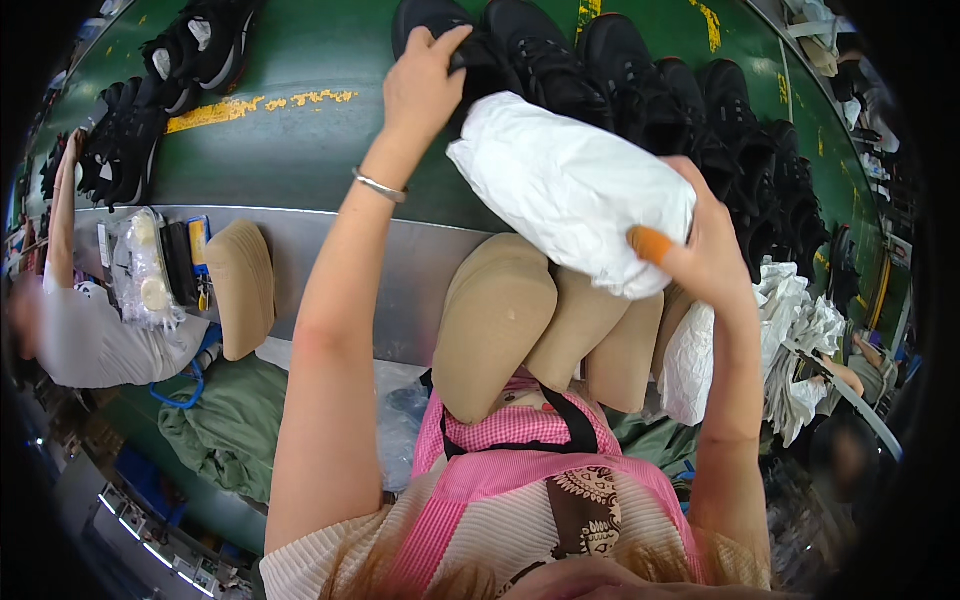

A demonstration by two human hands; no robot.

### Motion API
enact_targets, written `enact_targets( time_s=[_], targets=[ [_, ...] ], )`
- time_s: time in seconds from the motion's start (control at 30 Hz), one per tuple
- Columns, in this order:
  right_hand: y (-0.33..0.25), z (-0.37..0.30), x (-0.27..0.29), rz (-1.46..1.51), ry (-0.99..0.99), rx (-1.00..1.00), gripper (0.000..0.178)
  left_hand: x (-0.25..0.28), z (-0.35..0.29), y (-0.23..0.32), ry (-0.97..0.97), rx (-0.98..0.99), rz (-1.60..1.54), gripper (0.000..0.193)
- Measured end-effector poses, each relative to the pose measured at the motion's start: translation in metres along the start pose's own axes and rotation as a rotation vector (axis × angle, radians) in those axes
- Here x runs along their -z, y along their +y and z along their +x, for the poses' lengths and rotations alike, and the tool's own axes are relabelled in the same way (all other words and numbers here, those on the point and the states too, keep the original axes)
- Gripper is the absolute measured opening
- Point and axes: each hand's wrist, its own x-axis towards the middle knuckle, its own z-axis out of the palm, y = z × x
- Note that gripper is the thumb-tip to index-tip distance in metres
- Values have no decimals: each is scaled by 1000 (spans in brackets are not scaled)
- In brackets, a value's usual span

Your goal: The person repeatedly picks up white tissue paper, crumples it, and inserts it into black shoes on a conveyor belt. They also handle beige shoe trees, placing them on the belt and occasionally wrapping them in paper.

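Note:
My right hand (715,245) grips a long wad of white paper (575,185) at its near right end, with an orange cover on the thumb. The wad slants from there up toward my left hand (425,85). That hand, with a silver bangle at its wrist, is closed on the upper of a black shoe (425,18) at the near opening; its fingertips are partly hidden against the dark material. Beside that shoe stands another black lace-up shoe (545,60), in a row running to the right. The wad covers part of the nearest shoes.
Several tan padded forms (497,325) stand between me and the green conveyor belt (300,155). More white paper wads (795,340) are piled at right. Black shoes (130,140) sit at far left, where another person (120,330) works. A metal ledge (320,290) borders the belt.

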Motion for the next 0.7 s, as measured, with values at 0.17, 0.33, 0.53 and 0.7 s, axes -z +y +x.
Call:
enact_targets(
  time_s=[0.17, 0.33, 0.53, 0.7],
  targets=[
    [8, 56, 1, 177, -139, -46, 52, 22, 12, -17, -264, -35, -210, 47],
    [-52, 51, -20, -549, 111, 211, 51, 14, 1, -12, -239, -20, -92, 60],
    [-75, 56, -32, -796, 133, 338, 46, 11, -9, -25, -230, 34, -188, 61],
    [-88, 73, -41, -855, 133, 402, 42, 24, 4, -19, -355, 305, -384, 41]
  ],
)
